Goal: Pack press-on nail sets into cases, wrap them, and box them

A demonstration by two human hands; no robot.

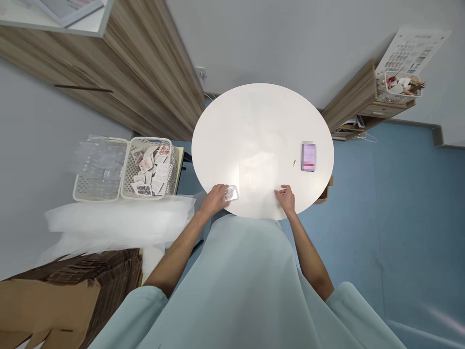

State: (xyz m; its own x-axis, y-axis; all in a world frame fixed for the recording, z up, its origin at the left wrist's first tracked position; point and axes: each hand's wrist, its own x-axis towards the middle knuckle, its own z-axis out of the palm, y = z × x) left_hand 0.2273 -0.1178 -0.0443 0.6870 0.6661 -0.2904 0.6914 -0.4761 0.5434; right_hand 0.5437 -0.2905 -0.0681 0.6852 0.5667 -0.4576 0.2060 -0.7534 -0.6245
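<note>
At the near left edge of the white oval table, my left hand [215, 199] grips a small clear plastic case [230, 193] by its left side. Pinkish, patterned contents show through the case. My right hand [286, 198] rests low over the near right part of the tabletop, its fingers loosely bent and apart, and I see nothing held in it. Faint pale outlines lie on the table between the hands; whether they are a clear film or a reflection I cannot make out.
On the white table [261, 111] lies a phone-like pink-purple item [308, 157], blurred, with a small dark mark [294, 163] beside it. To the left stand a basket of printed cards [148, 169], a basket of clear plastic packaging [101, 165], white wrap [119, 220] and stacked cardboard [51, 305].
</note>
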